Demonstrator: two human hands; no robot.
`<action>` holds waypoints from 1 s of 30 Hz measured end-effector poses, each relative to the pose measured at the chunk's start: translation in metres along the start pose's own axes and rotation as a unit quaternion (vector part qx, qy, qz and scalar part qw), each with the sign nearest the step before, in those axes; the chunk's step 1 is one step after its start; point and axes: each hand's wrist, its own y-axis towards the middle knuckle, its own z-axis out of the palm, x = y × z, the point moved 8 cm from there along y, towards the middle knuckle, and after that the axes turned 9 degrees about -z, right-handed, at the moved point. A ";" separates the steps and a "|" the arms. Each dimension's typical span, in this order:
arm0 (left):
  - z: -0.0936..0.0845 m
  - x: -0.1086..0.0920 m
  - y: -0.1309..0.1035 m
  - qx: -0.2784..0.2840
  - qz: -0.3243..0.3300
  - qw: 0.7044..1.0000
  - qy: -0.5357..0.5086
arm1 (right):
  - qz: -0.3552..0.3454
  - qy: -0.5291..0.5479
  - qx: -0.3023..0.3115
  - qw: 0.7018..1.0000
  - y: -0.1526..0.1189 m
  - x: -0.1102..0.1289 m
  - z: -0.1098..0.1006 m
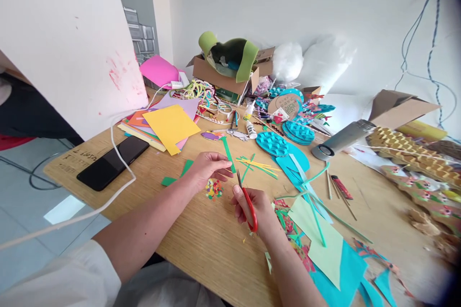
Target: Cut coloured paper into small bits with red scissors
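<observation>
My left hand [212,170] pinches a narrow green paper strip [228,154] that stands up from its fingertips. Red-handled scissors [249,206] are in my right hand [254,208], their blades pointing up and away, close to the strip's lower end. Below the left fingertips lies a small pile of colourful paper dots [214,190]. Thin yellow and green strips [257,165] lie crossed on the table just beyond the scissors. Green paper pieces [187,168] are partly hidden behind my left forearm.
A black phone [112,163] and white cable lie left, beside stacked coloured paper [172,125]. Glue bottles [251,129] stand at the middle back, before a cardboard box [223,76]. Right are a steel flask [342,140], light green paper [317,240], blue paper and scraps.
</observation>
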 end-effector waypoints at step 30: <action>-0.001 0.006 0.002 -0.008 -0.039 0.999 -0.007 | -0.012 -0.020 0.048 0.999 0.001 -0.003 0.009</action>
